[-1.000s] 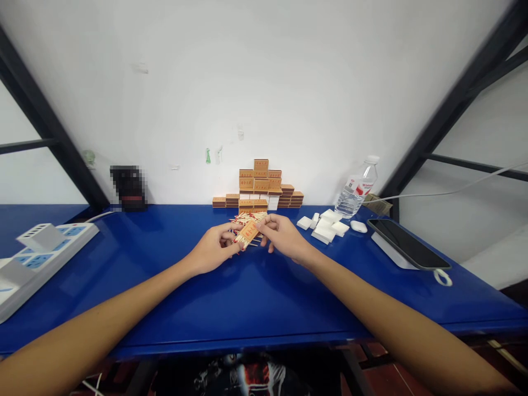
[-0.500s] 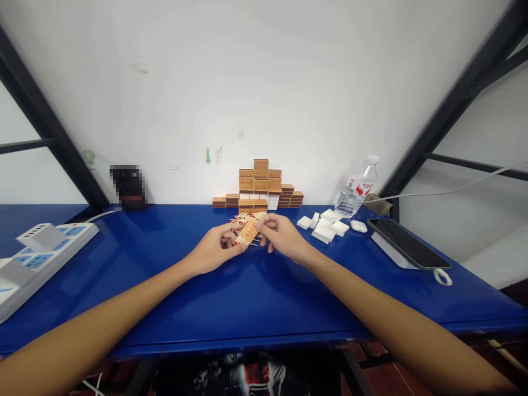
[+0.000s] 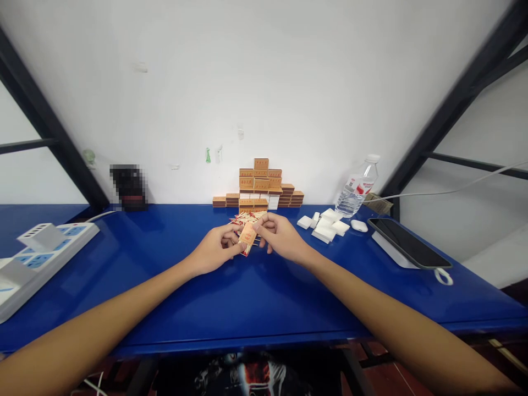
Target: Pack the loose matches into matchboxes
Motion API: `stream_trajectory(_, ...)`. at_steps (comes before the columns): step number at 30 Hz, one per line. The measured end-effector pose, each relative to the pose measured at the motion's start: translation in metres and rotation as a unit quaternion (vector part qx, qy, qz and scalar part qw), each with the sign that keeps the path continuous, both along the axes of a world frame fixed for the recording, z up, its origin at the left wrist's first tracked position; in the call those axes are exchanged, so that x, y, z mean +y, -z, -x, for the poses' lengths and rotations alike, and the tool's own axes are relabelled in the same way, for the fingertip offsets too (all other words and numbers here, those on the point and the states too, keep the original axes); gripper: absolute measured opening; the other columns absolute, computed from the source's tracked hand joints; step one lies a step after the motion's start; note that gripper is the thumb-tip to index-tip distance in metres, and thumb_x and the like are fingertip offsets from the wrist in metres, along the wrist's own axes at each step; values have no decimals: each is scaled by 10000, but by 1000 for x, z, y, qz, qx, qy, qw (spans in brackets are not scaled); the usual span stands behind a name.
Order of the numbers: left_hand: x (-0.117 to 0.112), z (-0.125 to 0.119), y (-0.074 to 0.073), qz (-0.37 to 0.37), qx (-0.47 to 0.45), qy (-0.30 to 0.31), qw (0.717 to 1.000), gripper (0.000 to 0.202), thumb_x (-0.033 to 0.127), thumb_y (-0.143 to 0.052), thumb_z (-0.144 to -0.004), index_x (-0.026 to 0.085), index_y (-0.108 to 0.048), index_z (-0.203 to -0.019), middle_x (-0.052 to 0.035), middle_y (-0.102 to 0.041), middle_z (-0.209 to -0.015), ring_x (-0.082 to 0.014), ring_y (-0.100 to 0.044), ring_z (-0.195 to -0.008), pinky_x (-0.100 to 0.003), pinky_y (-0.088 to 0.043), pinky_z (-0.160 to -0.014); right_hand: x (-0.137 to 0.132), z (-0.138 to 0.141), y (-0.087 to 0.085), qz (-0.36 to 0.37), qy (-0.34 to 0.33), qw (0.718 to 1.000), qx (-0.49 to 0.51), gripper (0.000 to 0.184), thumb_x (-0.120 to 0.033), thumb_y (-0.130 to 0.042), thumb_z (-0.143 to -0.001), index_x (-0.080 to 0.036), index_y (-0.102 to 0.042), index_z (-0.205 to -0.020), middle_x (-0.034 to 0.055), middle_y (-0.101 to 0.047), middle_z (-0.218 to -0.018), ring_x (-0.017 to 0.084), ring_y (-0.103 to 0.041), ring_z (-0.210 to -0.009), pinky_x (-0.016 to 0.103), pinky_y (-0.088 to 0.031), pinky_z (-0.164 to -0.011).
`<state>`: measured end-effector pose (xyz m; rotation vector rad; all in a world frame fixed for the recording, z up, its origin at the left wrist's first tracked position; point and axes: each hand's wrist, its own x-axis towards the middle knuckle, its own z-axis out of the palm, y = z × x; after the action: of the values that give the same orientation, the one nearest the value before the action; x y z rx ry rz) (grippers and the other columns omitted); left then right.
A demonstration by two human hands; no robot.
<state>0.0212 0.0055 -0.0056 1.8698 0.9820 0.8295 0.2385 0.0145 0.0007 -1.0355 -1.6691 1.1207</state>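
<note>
Pinching a matchbox (image 3: 248, 235) between them, the left hand (image 3: 214, 250) and right hand (image 3: 282, 237) close on its ends. Loose matches (image 3: 247, 218) lie just behind the grip; beyond, finished boxes (image 3: 259, 184) stand stacked. White trays (image 3: 325, 225) wait right, so filling seems only partway.

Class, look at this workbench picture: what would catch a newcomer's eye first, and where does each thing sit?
At the centre, the left hand and right hand together hold an orange matchbox above loose matches on the blue table. Behind them, against the white wall, rises a stepped stack of matchboxes. A water bottle and white trays sit to the right.
</note>
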Motion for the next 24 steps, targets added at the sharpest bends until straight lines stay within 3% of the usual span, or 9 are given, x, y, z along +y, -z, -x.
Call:
stream_trajectory(8,-2,0,-1,4,1,27,1000,580,454,-766,-852,154,-613,-1325,-26,-707,-813,-144,-590,-654,-255,-435,-612,4,-1,3,-4,13,1000,3,313,-469,-705,-879,-202,-542,-868,-18,-642,-691,113,-603,-521,196,-487,-372)
stream_trajectory(15,-3,0,2,-1,4,12,1000,888,470,-878,-721,164,-496,-1462,34,-598,-764,-128,-508,-622,-261,-407,-601,3,0,3,2,21,1000,7,298,-453,-708,-872,-201,-549,-858,-7,-660,-716,114,-615,-531,193,-489,-365)
stream_trajectory(24,-2,-1,1,-2,4,6,1000,741,442,-799,-802,138,-526,-1421,13,-636,-772,-124,-507,-625,-254,-391,-598,5,-1,2,11,24,1000,7,273,-417,-708,-877,-201,-543,-855,-11,-653,-699,116,-618,-536,191,-490,-367)
